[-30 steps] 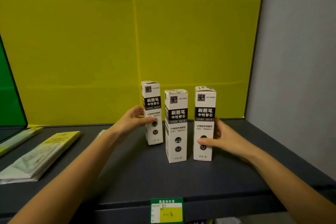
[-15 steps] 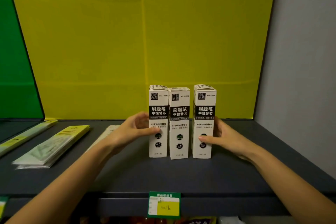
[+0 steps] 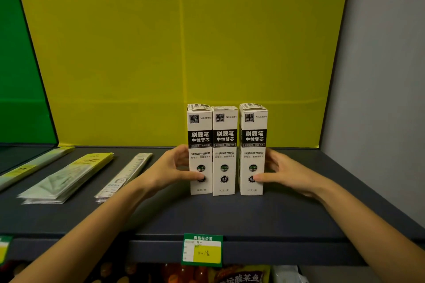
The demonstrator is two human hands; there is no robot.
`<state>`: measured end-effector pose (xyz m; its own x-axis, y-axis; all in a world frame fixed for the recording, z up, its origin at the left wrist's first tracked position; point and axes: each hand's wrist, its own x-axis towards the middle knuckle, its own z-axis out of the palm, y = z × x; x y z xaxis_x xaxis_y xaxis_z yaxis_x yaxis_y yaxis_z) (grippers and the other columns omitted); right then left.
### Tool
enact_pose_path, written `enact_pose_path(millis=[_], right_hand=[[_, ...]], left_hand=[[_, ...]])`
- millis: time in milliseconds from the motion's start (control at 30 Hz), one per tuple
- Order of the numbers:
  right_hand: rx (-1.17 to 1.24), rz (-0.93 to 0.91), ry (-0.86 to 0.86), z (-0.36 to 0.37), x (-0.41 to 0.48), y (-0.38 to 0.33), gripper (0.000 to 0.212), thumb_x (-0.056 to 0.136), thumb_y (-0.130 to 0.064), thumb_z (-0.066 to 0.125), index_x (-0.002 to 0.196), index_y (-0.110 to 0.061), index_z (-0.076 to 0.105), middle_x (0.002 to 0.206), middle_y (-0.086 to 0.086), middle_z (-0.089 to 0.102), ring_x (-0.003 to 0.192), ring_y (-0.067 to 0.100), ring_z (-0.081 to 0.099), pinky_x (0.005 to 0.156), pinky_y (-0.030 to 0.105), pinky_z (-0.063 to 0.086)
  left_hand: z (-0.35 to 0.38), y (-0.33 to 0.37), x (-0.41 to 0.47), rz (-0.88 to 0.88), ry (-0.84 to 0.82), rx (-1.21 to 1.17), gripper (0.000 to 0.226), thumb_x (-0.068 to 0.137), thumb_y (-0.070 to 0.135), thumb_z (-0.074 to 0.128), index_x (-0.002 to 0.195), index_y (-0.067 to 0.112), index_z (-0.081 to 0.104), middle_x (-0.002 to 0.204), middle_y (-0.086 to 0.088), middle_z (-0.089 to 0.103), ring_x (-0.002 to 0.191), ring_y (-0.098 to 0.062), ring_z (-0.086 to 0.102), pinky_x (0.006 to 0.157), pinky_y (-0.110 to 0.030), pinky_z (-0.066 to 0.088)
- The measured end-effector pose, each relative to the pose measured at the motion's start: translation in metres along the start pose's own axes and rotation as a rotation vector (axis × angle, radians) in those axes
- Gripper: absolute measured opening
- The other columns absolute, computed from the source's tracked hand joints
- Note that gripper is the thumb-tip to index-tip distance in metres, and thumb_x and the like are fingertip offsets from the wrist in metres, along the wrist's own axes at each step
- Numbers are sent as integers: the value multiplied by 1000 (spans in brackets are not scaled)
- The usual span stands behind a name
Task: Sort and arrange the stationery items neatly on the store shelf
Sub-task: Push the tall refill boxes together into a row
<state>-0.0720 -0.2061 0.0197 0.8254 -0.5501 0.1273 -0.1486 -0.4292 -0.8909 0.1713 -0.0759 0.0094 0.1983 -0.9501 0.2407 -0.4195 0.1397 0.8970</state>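
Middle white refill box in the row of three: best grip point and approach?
Pinch the middle white refill box by its top, from above, front and back faces. It stands upright, its left side against the left box, the right box close by, and both hands flank the row.

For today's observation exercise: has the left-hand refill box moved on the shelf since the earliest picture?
Yes. The left box has come forward from the yellow back panel into line against the middle box.

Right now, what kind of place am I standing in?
Most likely a shop aisle: a green price tag clipped to the dark shelf, three identical pen refill boxes facing out, packaged rulers lying alongside.
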Motion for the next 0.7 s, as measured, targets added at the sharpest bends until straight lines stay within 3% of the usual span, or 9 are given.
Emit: enact_pose_path(millis=[233, 400, 700], right_hand=[[-6, -51, 31, 11, -1, 1, 57, 79, -4, 66, 108, -45, 38, 112, -24, 54, 101, -7, 54, 76, 4, 47], [-34, -45, 25, 13, -3, 3, 58, 80, -7, 65, 116, -41, 35, 115, -22, 53, 105, -6, 52, 80, 5, 47], [-44, -11, 34, 15, -6, 3, 55, 79, -14, 69, 114, -43, 37, 114, -22, 55, 116, 4, 51, 94, 18, 40]], left_hand=[[1, 1, 1, -5, -60, 11, 55, 71, -1, 73, 117, 21, 53, 112, 5, 70, 106, -7, 64, 89, -23, 54], [1, 7, 1, -20, -112, 42, 48, 74, -3, 69, 107, 27, 54, 98, 21, 72, 101, 0, 65, 79, -15, 54], [3, 10, 0, -36, -97, 72, 49, 72, -1, 72, 106, 30, 53, 101, 18, 70, 99, 8, 63, 80, -13, 51]])
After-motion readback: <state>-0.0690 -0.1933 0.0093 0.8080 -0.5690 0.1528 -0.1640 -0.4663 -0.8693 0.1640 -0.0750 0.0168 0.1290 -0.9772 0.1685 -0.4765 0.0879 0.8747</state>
